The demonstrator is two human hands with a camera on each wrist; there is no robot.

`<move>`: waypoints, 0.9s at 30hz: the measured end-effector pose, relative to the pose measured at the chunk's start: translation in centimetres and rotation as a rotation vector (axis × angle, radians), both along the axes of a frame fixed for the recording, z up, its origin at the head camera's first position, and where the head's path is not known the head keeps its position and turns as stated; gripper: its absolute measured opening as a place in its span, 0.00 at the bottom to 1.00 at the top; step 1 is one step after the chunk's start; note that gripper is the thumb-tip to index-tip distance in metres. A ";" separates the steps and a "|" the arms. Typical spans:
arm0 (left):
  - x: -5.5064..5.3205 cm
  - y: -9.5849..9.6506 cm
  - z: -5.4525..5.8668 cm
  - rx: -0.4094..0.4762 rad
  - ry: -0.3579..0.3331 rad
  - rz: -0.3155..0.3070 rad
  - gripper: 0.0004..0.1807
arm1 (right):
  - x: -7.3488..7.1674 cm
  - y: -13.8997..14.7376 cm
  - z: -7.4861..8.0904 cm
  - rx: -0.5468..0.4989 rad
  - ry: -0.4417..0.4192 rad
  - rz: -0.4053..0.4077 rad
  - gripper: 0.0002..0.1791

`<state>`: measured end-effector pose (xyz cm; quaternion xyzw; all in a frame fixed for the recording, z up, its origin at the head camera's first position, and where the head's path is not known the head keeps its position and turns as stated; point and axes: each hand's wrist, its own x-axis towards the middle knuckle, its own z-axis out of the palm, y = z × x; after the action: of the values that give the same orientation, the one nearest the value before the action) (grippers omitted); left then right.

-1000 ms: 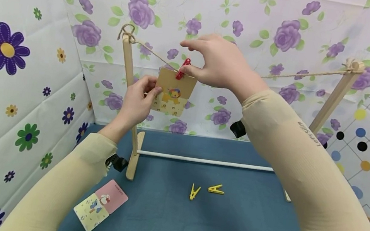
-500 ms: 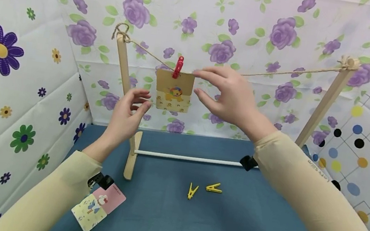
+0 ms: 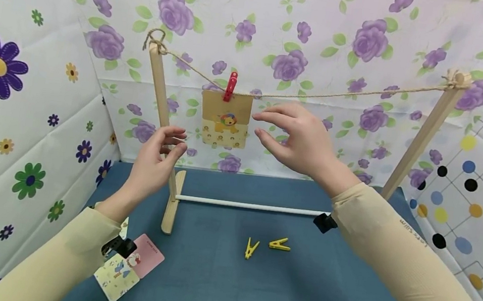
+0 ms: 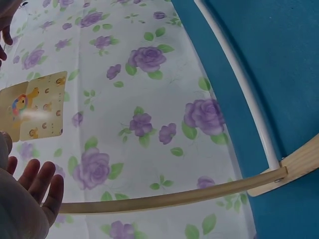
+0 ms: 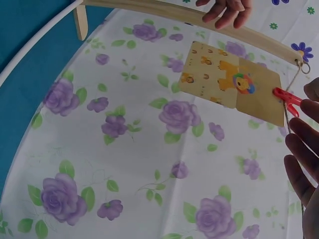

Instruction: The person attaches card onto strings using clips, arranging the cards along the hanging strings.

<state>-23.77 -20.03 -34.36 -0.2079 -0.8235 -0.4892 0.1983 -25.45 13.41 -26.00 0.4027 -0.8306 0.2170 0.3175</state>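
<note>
A tan card with a lion picture (image 3: 224, 127) hangs from the twine line (image 3: 312, 97), held at its top edge by a red clothespin (image 3: 230, 86). To the card's left is my left hand (image 3: 155, 159), fingers relaxed and holding nothing. My right hand (image 3: 300, 138) hovers just right of the card, fingers loosely bent and apart from it. The right wrist view shows the lion card (image 5: 232, 82) and the red clothespin (image 5: 286, 97) close to my right fingers (image 5: 301, 154). In the left wrist view the card (image 4: 47, 107) hangs beyond my left fingers (image 4: 42, 184).
Two yellow clothespins (image 3: 251, 248) (image 3: 279, 244) lie on the blue cloth (image 3: 214, 289). A pink and yellow card (image 3: 149, 256) lies at front left, partly behind my left wrist. Wooden posts (image 3: 160, 84) (image 3: 426, 136) carry the twine; a white rod (image 3: 252, 206) runs low near the cloth.
Both hands have let go and moved away: the left from the card, down and left; the right from the red clothespin, down and right. The card stays hanging on the twine.
</note>
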 end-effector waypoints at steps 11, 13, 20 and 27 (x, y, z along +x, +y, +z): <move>0.6 -1.7 -2.4 -0.069 -0.039 0.029 0.19 | 0.4 0.8 -2.3 0.019 -0.018 0.005 0.14; 0.8 -1.8 -2.8 -0.082 -0.050 0.029 0.19 | 0.5 0.9 -2.7 0.034 -0.015 0.004 0.14; 1.2 -2.6 -4.0 -0.167 -0.063 0.031 0.20 | 0.5 1.5 -4.6 0.058 -0.023 -0.003 0.12; 1.5 -3.6 -4.7 -0.217 -0.083 0.035 0.20 | 0.6 2.2 -6.2 0.098 -0.055 -0.033 0.13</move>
<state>-22.26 -23.62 -39.05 -0.1932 -0.8826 -0.4020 0.1489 -24.89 15.63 -32.16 0.3981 -0.8552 0.1817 0.2778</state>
